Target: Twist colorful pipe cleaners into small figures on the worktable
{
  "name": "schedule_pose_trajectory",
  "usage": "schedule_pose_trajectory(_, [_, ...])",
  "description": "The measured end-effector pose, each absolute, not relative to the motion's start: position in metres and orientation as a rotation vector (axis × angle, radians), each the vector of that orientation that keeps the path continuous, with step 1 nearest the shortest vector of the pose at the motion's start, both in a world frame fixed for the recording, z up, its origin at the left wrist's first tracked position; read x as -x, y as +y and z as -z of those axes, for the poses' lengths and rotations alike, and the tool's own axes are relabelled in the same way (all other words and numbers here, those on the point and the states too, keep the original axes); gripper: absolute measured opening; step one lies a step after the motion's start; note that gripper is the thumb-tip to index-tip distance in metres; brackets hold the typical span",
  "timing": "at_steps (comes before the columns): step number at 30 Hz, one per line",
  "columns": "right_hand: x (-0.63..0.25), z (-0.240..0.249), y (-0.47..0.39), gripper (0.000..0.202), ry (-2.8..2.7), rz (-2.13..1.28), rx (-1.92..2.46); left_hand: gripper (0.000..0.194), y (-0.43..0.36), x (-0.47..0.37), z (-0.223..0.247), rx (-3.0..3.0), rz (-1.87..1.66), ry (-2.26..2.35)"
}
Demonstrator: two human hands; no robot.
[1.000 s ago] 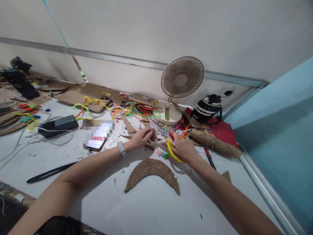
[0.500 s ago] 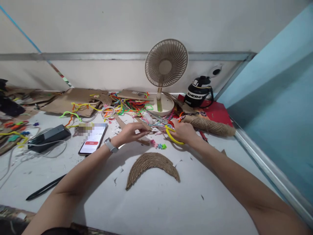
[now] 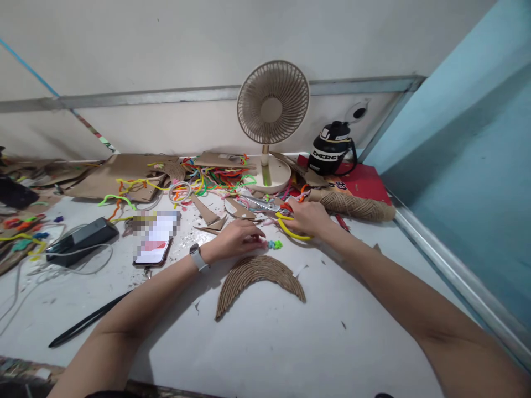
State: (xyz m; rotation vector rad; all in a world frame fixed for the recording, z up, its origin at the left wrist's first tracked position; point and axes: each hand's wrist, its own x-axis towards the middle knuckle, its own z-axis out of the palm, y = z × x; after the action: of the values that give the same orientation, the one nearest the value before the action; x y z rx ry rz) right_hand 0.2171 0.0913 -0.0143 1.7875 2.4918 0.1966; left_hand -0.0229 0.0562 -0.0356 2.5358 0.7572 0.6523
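My left hand (image 3: 240, 239) has its fingers curled round the pink end of a small colourful strip (image 3: 274, 244), whose blue and green end shows to the right. In my right hand (image 3: 307, 218) are the yellow handles of a pair of scissors (image 3: 292, 232), with the metal blades pointing left and back. Just in front of both hands lies a crescent-shaped piece covered in brown cord (image 3: 259, 272). Cardboard scraps (image 3: 205, 211) rest behind my left hand.
A fan (image 3: 271, 110) stands at the back, with a black bottle (image 3: 329, 149) and a twine roll (image 3: 357, 205) to its right. Tangled colourful pipe cleaners and cardboard (image 3: 116, 177) line the wall. A phone (image 3: 153, 246), a black device (image 3: 83, 240) and black tweezers (image 3: 89, 319) are at left.
My left hand has moved right and closer to me, off the cardboard scraps and onto the colourful strip. My right hand still has the scissors. The view has shifted slightly.
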Motion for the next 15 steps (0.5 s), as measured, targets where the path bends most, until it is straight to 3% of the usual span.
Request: schedule_pose_trajectory(15, [-0.232, 0.001, 0.101, 0.039, 2.720, -0.089, -1.429, 0.026, 0.074, 0.035, 0.047, -2.295, -1.142, 1.071])
